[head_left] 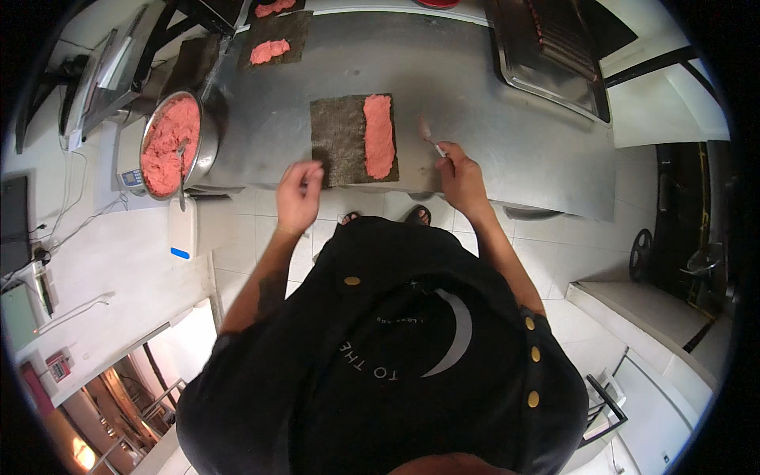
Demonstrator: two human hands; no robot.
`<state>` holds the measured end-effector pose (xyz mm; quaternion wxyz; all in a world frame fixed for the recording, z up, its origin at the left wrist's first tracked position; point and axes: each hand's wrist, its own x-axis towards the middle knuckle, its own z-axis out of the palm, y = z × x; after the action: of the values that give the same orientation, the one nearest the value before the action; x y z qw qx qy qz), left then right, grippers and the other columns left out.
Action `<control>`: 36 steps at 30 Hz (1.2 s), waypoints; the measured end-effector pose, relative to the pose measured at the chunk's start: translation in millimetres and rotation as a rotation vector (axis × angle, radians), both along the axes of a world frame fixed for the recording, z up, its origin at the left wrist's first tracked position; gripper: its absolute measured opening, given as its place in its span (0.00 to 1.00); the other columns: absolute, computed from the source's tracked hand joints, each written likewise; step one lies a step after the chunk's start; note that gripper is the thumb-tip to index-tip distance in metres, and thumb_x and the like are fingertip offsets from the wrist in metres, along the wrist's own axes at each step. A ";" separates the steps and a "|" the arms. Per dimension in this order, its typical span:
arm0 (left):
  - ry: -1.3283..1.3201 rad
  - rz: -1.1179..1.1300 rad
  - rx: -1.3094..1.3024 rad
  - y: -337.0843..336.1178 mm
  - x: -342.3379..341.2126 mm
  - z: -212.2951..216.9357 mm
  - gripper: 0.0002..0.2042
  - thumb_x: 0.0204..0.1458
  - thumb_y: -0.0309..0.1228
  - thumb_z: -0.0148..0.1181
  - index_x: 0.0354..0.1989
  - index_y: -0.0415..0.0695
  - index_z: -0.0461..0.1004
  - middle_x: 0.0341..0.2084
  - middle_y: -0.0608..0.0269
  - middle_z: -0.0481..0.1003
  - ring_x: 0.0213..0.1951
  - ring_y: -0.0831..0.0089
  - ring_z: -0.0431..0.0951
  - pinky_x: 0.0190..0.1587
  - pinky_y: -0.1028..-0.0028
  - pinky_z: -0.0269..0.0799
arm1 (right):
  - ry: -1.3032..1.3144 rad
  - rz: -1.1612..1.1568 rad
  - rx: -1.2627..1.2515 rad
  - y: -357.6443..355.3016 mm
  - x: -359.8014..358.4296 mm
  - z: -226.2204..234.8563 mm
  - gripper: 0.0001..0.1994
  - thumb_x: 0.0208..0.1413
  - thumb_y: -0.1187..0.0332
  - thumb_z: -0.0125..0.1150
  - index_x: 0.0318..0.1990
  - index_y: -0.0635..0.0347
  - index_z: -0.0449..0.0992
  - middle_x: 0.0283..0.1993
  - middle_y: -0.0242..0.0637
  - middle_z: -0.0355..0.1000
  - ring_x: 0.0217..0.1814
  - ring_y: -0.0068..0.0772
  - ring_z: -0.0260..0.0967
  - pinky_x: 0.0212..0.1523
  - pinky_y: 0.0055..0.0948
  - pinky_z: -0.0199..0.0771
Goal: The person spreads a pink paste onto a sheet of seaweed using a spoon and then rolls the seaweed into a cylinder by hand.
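A dark green seaweed sheet (338,134) lies at the near edge of the steel table. Along its right side runs a thick strip of pink paste (379,136). My right hand (461,178) is to the right of the sheet, closed around the handle of a small spreader (436,147). The spreader's blade points away from me and has pink paste on it. Beside the sheet's near left corner is my left hand (299,194), its fingers curled and slightly blurred. I see nothing in those fingers.
At the left, a steel bowl (209,146) holds pink paste and a spoon, beside a scale (129,176). Another seaweed sheet (296,32) with a lump of paste lies at the far left. A metal tray (546,89) with dark rolls occupies the far right of the steel table (507,150).
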<state>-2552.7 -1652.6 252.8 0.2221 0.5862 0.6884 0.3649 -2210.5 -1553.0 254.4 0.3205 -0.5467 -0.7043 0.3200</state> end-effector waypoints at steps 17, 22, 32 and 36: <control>0.612 -0.562 0.014 108.1 -10.5 -46.5 0.37 0.65 0.55 0.54 0.78 0.50 0.57 0.79 0.56 0.54 0.80 0.55 0.49 0.80 0.50 0.42 | -0.099 -0.038 -0.129 -24.0 -34.8 15.8 0.17 0.62 0.74 0.53 0.56 0.60 0.80 0.39 0.53 0.81 0.41 0.54 0.82 0.45 0.44 0.80; 0.687 -0.567 -0.039 97.8 -17.6 -32.5 0.42 0.64 0.62 0.52 0.80 0.52 0.52 0.80 0.56 0.49 0.81 0.55 0.46 0.80 0.51 0.39 | -0.136 -0.061 0.248 -40.3 -58.7 22.9 0.18 0.67 0.77 0.49 0.61 0.65 0.77 0.36 0.43 0.78 0.36 0.33 0.77 0.43 0.31 0.78; 0.672 -0.642 -0.028 101.5 -39.5 -35.5 0.47 0.60 0.66 0.54 0.81 0.51 0.50 0.81 0.56 0.45 0.82 0.55 0.41 0.81 0.49 0.35 | 0.482 -0.346 -0.414 -140.6 -141.0 23.6 0.22 0.72 0.75 0.53 0.71 0.63 0.70 0.33 0.22 0.68 0.26 0.13 0.53 0.27 0.19 0.60; 0.646 -0.651 -0.050 102.0 -40.6 -35.9 0.47 0.60 0.67 0.53 0.81 0.51 0.50 0.81 0.57 0.45 0.82 0.57 0.40 0.81 0.48 0.33 | 0.383 -0.422 -0.478 -159.0 -161.3 17.2 0.23 0.71 0.76 0.51 0.71 0.64 0.69 0.46 0.38 0.70 0.32 0.23 0.66 0.36 0.25 0.72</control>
<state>-2593.3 -1550.6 216.9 0.1134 0.8502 0.5107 0.0580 -2371.8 -1712.0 271.6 0.3686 -0.6697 -0.4085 0.4988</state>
